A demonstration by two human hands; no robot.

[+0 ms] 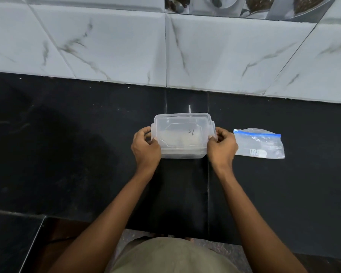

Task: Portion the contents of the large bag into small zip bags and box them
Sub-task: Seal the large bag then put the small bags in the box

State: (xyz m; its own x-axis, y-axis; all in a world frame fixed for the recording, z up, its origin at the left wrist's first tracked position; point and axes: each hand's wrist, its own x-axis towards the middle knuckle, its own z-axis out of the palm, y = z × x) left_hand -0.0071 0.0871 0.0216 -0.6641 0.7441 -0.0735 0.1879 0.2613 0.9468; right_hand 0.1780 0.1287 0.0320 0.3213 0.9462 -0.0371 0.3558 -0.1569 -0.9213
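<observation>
Bare forearms, no sleeves in view; an olive-khaki garment covers the torso

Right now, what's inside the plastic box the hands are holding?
Through the cloudy lid of the plastic box, something pale and whitish shows inside. What exactly it is, the lid blurs too much to tell.

Black stone counter, lidded clear plastic box, flat zip bag just right

Lidded box stands on the counter, centre. Left hand at its left end, right hand at its right. Zip bag lies just right of the right hand.
</observation>
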